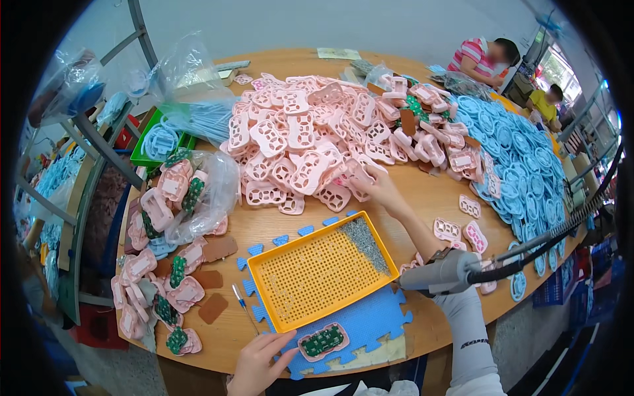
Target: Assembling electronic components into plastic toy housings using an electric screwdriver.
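In front of me a pink plastic shell [344, 336] lies on the blue foam mat, with a green circuit board [321, 341] inside it. Beside its left end is my left hand [259, 362], fingers apart and holding nothing. My right hand [375, 187] reaches to the near edge of a large heap of pink plastic covers [300, 132] with cut-out openings. Its fingers are closed on a pink plastic cover [356, 173], partly hidden by the hand. A yellow perforated tray [310, 280] sits between my hands, with small grey screws [364, 243] piled in its far right corner.
A grey powered screwdriver [436, 274] hangs over my right forearm. Blue plastic rings [515, 158] heap on the right; pink shells with green boards [175, 290] lie left, near a pen-like tool [243, 303]. A green bin [148, 142] stands far left. Two people sit beyond.
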Demonstrator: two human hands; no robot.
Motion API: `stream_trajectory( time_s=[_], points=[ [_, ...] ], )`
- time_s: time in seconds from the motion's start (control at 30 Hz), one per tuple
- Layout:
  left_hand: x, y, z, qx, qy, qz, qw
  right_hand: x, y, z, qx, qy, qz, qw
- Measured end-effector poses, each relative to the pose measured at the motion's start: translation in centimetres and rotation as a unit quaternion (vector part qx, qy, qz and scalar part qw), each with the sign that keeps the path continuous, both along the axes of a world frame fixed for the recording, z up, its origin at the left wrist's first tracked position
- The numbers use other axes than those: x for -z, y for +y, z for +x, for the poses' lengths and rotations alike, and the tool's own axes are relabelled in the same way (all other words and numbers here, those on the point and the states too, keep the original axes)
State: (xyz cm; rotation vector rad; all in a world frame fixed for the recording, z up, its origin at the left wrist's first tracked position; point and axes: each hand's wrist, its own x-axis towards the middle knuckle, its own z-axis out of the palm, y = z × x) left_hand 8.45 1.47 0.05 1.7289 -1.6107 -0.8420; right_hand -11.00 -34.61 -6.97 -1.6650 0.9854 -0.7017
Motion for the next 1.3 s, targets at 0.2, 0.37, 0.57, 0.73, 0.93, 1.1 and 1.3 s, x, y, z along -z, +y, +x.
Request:
stream_trajectory(
  time_s=[0.2,0.37,0.57,0.73,0.93,1.1,1.3],
  points=[
    [-0.4,-0.3,0.0,0.003,0.007,0.02,1.0,-0.1,-1.1,1.6,-0.054,0.028,0.006,0.998],
    [-0.2,-0.2,0.1,0.003,0.009,0.019,1.0,0.4,-1.9,2.2,-0.187,0.177,-0.101,0.961],
    [0.1,0.0,0.3,0.024,0.002,0.01,1.0,0.4,-1.8,-0.4,-0.193,0.195,-0.249,0.929],
    [0.7,0.7,1.0,0.006,0.003,0.013,1.0,-2.1,-2.0,-6.1,-0.097,0.307,-0.108,0.94],
    [0.9,0.6,1.0,0.013,0.009,0.02,1.0,-4.3,-1.0,-10.1,0.017,0.151,-0.013,0.988],
    [0.4,0.5,0.8,0.014,-0.012,0.011,1.0,-2.1,-0.9,-10.7,-0.148,0.271,-0.086,0.947],
    [1.1,0.8,0.8,0.019,-0.015,0.003,1.0,-3.6,1.9,-7.9,-0.059,0.402,-0.092,0.909]
  ],
)
